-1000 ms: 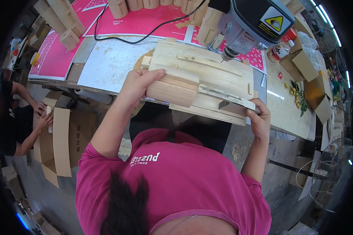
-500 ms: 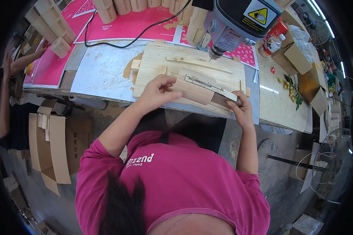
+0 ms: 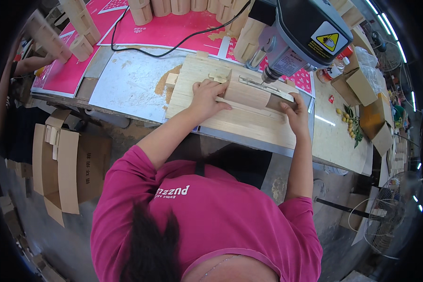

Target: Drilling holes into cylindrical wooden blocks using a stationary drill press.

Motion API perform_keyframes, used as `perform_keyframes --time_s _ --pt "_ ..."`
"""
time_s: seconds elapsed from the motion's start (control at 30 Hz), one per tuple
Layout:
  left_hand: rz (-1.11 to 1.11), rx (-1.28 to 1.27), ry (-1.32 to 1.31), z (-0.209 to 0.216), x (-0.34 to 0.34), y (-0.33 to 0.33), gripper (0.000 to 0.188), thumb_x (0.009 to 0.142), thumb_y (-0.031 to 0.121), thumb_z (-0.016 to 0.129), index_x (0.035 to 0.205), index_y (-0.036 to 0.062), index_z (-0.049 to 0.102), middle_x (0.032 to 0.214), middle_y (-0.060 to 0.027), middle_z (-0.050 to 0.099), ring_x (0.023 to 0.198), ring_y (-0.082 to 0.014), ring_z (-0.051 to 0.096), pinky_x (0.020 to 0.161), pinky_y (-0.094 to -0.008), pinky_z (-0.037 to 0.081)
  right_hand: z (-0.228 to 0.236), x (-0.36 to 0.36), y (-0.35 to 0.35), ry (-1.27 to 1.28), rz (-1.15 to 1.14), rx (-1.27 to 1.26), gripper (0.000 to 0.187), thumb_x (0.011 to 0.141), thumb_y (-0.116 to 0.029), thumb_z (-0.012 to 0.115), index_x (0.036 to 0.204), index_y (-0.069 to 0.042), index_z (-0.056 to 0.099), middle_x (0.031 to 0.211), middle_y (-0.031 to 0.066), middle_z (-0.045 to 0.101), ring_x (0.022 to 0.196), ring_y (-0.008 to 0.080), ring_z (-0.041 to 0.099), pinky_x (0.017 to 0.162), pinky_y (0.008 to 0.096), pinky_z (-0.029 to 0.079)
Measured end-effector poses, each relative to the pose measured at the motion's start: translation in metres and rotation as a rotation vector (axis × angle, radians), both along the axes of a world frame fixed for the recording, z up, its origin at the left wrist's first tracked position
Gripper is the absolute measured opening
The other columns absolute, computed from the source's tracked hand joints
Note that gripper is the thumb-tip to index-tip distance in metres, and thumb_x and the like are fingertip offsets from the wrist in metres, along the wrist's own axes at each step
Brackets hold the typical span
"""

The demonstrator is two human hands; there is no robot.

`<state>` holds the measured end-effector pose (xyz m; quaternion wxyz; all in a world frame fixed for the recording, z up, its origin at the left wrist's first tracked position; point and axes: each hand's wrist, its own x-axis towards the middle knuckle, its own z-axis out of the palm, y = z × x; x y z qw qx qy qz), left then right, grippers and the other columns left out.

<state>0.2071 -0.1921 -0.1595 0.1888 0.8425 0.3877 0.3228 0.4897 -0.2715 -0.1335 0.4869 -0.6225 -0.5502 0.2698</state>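
A rounded wooden block (image 3: 247, 95) lies on the plywood board, beneath the drill press chuck (image 3: 270, 74). Along its upper side runs a pale slotted strip (image 3: 256, 84). My left hand (image 3: 208, 99) grips the block's left end, its thumb along the near side. At the other end, my right hand (image 3: 296, 114) pinches a darker brown section (image 3: 275, 103), with the thumb on the near face and the fingers behind. The drill tip sits just above or beside the strip; whether they touch I cannot tell.
The plywood board (image 3: 192, 70) has small wooden stops at its edges. A black cable (image 3: 164, 55) crosses the table behind it. Several wooden pieces (image 3: 180, 6) stand at the back. At right are a bottle (image 3: 328, 73), cardboard boxes (image 3: 357, 80) and yellow fruit (image 3: 347, 120). A co-worker's arm (image 3: 33, 65) shows at left.
Both hands have moved the wooden block away from me, from the board's near edge to under the drill chuck. At left, the co-worker's hand now holds a tall wooden piece, blurred by motion.
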Motion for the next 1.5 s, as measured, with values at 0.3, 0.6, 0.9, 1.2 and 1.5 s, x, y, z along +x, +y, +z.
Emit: perform_keyframes --time_s 0.3,0.6,0.9,1.2,1.5 --pt "-0.118 0.02 -0.026 -0.004 -0.012 0.01 0.055 0.057 0.03 0.074 0.106 0.0129 0.056 0.079 0.0 0.053 0.085 -0.0191 0.049 0.076 -0.0355 0.027 0.041 -0.014 -0.001 -0.304 0.141 0.135 0.052 0.076 -0.015 0.065 0.12 -0.002 0.041 0.108 0.013 0.047 0.102 0.0196 0.046 0.084 0.0285 0.039" --pt "-0.103 0.022 -0.022 -0.003 -0.008 0.008 0.055 0.058 0.03 0.074 0.107 0.0125 0.056 0.079 -0.0008 0.052 0.084 -0.0196 0.05 0.077 -0.0359 0.028 0.203 0.01 0.066 -0.334 -0.229 0.23 0.039 0.089 -0.035 0.042 0.113 -0.006 0.052 0.087 0.0071 0.058 0.076 0.0108 0.054 0.066 0.0233 0.043" --pt "-0.081 0.0 -0.015 -0.007 -0.015 0.009 0.055 0.059 0.03 0.074 0.107 0.0123 0.056 0.078 -0.0004 0.052 0.085 -0.0189 0.05 0.076 -0.0353 0.028 0.153 -0.068 -0.025 -0.546 -0.301 0.521 0.014 0.084 -0.009 0.051 0.079 0.002 0.057 0.059 0.0031 0.047 0.054 0.008 0.042 0.051 0.0214 0.034" --pt "-0.082 0.001 -0.005 -0.001 -0.01 0.007 0.054 0.059 0.03 0.073 0.108 0.0143 0.056 0.077 -0.0001 0.052 0.083 -0.0186 0.05 0.076 -0.0351 0.028 0.044 -0.074 -0.012 -0.379 -0.333 0.716 0.011 0.083 -0.003 0.052 0.089 0.003 0.059 0.068 0.0082 0.054 0.058 0.0137 0.048 0.054 0.0233 0.039" --pt "-0.068 0.03 -0.002 -0.005 -0.011 0.008 0.052 0.057 0.03 0.074 0.104 0.0143 0.057 0.074 0.0012 0.052 0.081 -0.018 0.051 0.074 -0.0354 0.028 0.118 -0.062 -0.018 -0.491 -0.319 0.734 0.014 0.083 -0.004 0.05 0.071 0.003 0.055 0.059 0.0091 0.051 0.051 0.015 0.045 0.049 0.0231 0.034"
